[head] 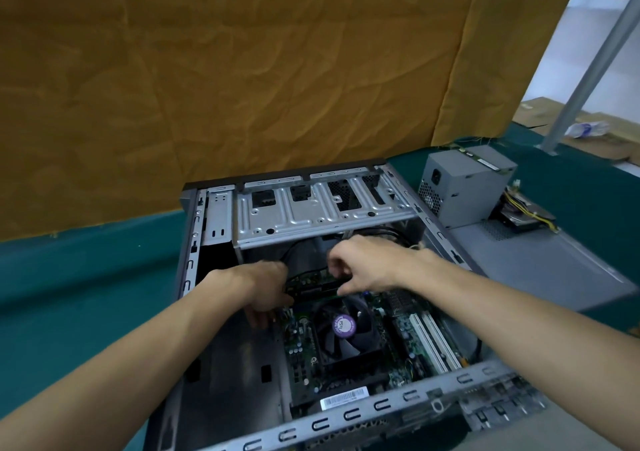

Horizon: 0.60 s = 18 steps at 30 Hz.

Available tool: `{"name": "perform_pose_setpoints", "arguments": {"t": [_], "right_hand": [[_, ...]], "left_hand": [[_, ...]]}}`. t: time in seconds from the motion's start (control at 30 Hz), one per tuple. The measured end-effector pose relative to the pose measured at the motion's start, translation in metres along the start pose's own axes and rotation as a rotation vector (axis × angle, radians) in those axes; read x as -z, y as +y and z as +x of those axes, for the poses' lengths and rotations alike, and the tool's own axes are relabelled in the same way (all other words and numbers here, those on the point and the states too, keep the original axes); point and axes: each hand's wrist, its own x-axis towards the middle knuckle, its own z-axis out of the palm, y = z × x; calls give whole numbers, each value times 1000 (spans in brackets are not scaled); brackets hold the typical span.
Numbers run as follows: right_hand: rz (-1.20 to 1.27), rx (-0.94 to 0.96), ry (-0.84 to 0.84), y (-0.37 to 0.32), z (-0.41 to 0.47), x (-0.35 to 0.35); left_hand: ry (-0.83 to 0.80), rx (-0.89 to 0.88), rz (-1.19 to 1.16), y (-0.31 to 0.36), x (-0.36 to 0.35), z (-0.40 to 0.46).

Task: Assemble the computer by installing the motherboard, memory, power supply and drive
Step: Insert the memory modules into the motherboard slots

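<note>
Hands, two: left hand (pixel 265 286) and right hand (pixel 360 268) each pinch one memory stick (pixel 311 286) over the motherboard (pixel 301 343).

view: single head-worn wide-angle camera | facing: looked forward and down from above | range: close to the open grey metal computer case (pixel 322 215) on the green table cloth (pixel 86 277) | far: wrinkled brown paper wall (pixel 242 69) | shared: no second view
</note>
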Motion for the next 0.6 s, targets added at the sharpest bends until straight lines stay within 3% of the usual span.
{"name": "perform_pose_setpoints", "arguments": {"t": [0.1, 0.2, 0.4, 0.53, 0.6], "right_hand": [[-167, 67, 17, -10, 11, -3], [-185, 65, -12, -12, 12, 0], [-312, 133, 101, -17, 1, 0], [-163, 50, 77, -12, -10, 7], [41, 4, 57, -7, -14, 13]], "left_hand": [[-1, -24, -35, -5, 2, 0], [15, -28, -40, -6, 2, -2], [26, -23, -41, -4, 5, -7], [57, -31, -11, -1, 5, -15], [55, -25, 2, 1, 8, -22]]}}
